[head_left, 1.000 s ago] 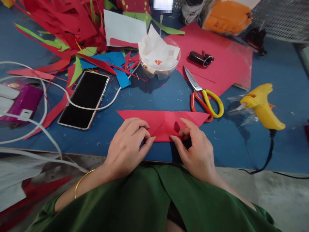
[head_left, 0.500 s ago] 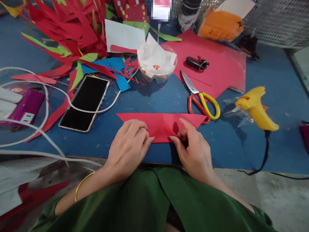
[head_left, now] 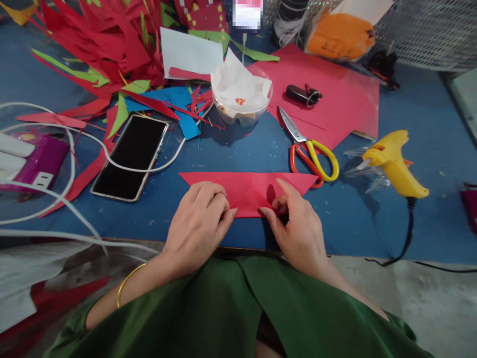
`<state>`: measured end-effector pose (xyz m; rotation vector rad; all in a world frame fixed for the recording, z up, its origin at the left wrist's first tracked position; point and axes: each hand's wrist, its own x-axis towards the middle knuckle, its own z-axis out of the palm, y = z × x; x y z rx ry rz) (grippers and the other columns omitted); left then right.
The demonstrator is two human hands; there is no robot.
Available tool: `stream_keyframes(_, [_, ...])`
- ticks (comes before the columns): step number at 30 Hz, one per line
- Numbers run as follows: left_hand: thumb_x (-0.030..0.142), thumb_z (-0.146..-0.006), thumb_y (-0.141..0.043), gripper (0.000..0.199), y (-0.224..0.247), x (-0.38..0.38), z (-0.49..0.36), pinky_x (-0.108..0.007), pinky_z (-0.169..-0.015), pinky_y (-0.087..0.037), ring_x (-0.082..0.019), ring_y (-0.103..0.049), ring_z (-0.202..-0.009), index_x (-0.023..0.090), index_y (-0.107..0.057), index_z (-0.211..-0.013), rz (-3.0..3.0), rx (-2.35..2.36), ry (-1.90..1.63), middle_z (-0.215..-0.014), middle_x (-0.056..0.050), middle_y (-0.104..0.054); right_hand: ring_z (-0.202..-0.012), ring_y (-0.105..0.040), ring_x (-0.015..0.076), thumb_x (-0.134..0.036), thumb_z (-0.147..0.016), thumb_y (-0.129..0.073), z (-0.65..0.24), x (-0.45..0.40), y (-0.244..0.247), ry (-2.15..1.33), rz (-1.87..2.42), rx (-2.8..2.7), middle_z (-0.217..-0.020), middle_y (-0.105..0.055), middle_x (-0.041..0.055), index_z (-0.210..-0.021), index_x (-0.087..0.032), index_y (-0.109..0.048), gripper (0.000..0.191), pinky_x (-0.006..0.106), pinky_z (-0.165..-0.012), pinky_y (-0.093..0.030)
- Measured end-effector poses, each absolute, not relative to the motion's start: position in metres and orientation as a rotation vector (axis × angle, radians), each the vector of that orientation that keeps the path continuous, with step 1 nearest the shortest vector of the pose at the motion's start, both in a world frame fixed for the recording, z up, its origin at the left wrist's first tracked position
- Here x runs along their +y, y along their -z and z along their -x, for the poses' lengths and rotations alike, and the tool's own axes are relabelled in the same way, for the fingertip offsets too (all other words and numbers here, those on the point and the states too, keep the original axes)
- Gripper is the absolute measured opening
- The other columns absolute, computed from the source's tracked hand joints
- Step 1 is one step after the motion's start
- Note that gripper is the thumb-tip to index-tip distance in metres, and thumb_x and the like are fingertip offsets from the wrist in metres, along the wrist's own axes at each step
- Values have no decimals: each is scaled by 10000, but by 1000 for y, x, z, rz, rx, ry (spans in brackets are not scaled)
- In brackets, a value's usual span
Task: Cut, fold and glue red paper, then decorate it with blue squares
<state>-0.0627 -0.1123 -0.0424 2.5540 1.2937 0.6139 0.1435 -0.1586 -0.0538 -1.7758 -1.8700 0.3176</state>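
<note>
A folded sheet of red paper [head_left: 249,194] lies near the table's front edge, long side across, with a pointed corner at each end. My left hand [head_left: 201,219] presses on its left part, fingers curled and the thumb along the lower folded edge. At the right part, my right hand [head_left: 296,226] grips that same edge between thumb and bent fingers, with the index finger stretched over the paper. Scissors [head_left: 303,144] with one red and one yellow handle lie just beyond the paper's right corner. Fingertips of my left hand are partly hidden.
A phone [head_left: 132,156] lies at the left under a white cable, beside a purple power strip [head_left: 40,161]. A yellow glue gun [head_left: 395,161] rests at the right. Behind are a clear bowl [head_left: 242,112], red sheets [head_left: 335,99], a black key fob [head_left: 301,94] and heaped paper scraps [head_left: 100,44].
Both hands and the red paper hold nearly the same position. The whole view has shifted very slightly; nothing was taken up or let go.
</note>
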Motion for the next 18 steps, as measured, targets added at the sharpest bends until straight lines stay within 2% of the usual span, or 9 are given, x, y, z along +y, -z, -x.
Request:
stream_keyframes(5, [216, -942, -570, 190, 43, -114, 63, -398, -828, -505, -249, -591, -938, 174, -572, -757, -2560, 1313, -602, -952, -96, -635, -789, -631, 210, -304, -934, -614, -143, -157, 55, -345, 1787, -1853, -879, -688, 43, -1382, -163, -480, 488, 382, -770, -519])
stream_keyframes(8, [203, -950, -565, 110, 43, -116, 64, -406, -863, -509, -258, -602, -988, 154, -642, -890, -2611, 1307, -636, -1048, -110, -683, -779, -635, 215, -306, -933, -607, -143, -156, 56, -341, 1791, -1845, -870, -695, 52, -1368, -156, -496, 473, 391, -762, -522])
stream_keyframes(12, [132, -987, -471, 302, 45, -115, 65, -390, -919, -493, -245, -585, -1128, 188, -640, -1229, -2862, 1007, -625, -1303, -67, -679, -784, -644, 230, -317, -943, -571, -143, -155, 57, -330, 1792, -1832, -881, -707, 75, -1347, -149, -516, 441, 414, -758, -523])
stream_keyframes(15, [135, -995, -438, 349, 45, -116, 64, -387, -899, -492, -243, -592, -1134, 172, -633, -1282, -2959, 811, -522, -1327, -59, -678, -781, -646, 234, -315, -937, -564, -142, -155, 58, -326, 1798, -1815, -881, -710, 81, -1332, -145, -528, 433, 414, -753, -519])
stream_keyframes(18, [134, -962, -465, 369, 41, -121, 62, -409, -912, -488, -261, -603, -1115, 134, -641, -1286, -2960, 846, -480, -1325, -77, -679, -775, -649, 234, -291, -924, -565, -141, -154, 59, -300, 1803, -1816, -878, -712, 82, -1319, -130, -537, 427, 425, -775, -509])
